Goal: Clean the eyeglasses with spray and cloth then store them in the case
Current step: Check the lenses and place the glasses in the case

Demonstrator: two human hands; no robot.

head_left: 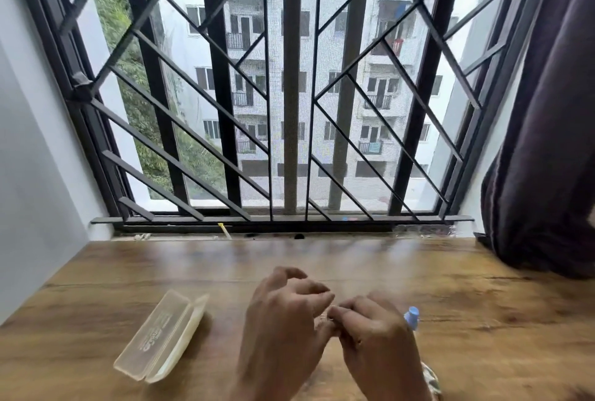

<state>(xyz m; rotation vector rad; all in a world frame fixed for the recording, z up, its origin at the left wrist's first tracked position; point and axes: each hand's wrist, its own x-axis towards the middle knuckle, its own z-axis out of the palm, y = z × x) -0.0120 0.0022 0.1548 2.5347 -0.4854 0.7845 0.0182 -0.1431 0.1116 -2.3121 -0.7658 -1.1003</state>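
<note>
My left hand (283, 320) and my right hand (376, 339) meet low over the middle of the wooden desk, backs up. The right fingers are pinched together on a thin pale sliver of the eyeglasses (323, 316); the rest of them is hidden under my hands. The left fingers curl loosely over the same spot, and its grip is hidden. A translucent plastic case (161, 336) lies to the left of my hands, lid slightly ajar. The blue cap of the spray bottle (412, 317) peeks out behind my right hand. A patterned cloth (431, 381) shows by my right wrist.
The wooden desk (128, 268) runs up to a barred window (289, 111) with a sill track at the back. A dark curtain (541, 175) hangs over the desk's right rear corner. A pale wall (32, 175) closes the left side.
</note>
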